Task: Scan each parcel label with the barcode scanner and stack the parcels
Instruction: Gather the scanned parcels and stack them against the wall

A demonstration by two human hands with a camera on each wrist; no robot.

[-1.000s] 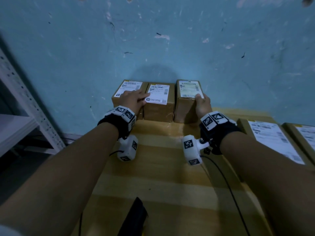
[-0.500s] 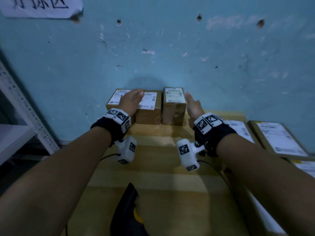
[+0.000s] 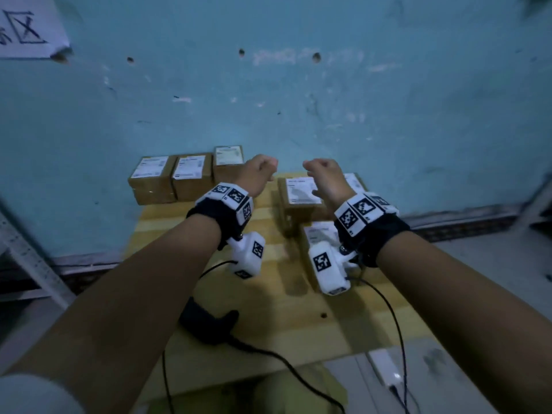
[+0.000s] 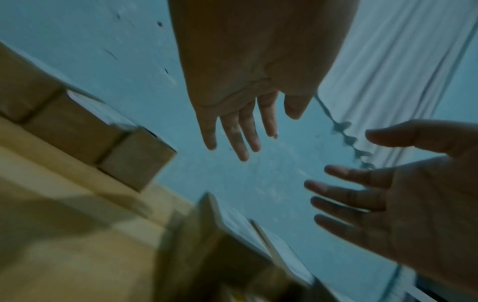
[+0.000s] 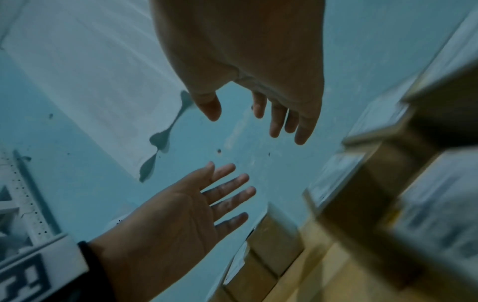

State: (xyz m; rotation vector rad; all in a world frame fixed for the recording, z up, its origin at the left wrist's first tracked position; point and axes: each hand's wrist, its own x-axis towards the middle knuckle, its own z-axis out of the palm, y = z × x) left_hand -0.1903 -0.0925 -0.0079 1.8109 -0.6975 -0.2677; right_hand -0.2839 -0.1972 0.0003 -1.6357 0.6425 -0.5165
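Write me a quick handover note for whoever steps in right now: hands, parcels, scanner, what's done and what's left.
Left hand: open, holding nothing, raised above the table.
Right hand: open, holding nothing, raised over the right-side parcels.
Row of three parcels: side by side at the table's far left edge against the wall, labels up.
Right-side parcels: grouped at the far right of the table, labels up; the count is unclear behind the right wrist.
Barcode scanner: lying on the table's near edge, cabled, untouched.
Done: three parcels lined up; whether they were scanned cannot be told.
Left: probably pick up the scanner, scan and stack the right-side parcels.
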